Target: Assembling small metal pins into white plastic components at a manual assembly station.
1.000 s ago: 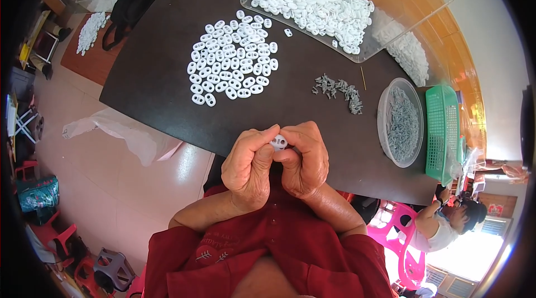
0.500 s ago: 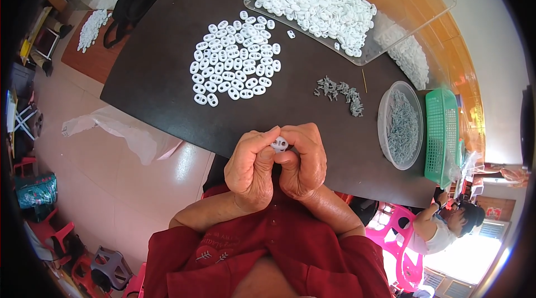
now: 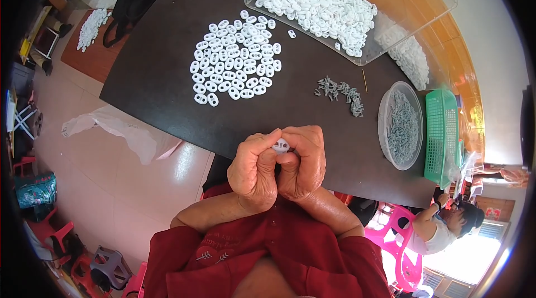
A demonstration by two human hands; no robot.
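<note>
Between my two hands, over the near edge of the dark table [image 3: 290,80], is a small white oval plastic piece with two holes [image 3: 281,145]. My left hand [image 3: 254,172] pinches it from the left with thumb and fingers. From the right, my right hand [image 3: 302,164] grips the same piece, fingers curled and thumb against its near side. Both hands hide most of it. Beyond them to the left, many similar white oval pieces [image 3: 234,58] lie spread on the table. A small heap of grey screw-like parts [image 3: 340,92] lies to the right.
A clear bin [image 3: 357,62] of white pieces stands at the far right. Nearby are a round clear tub [image 3: 384,125] of grey parts and a green basket [image 3: 442,136]. A thin stick [image 3: 364,80] lies by the bin. Another person [image 3: 435,228] sits beyond a pink chair [image 3: 393,242].
My hands have shifted very slightly to the right, still holding the white oval piece. The things on the table stay where they were.
</note>
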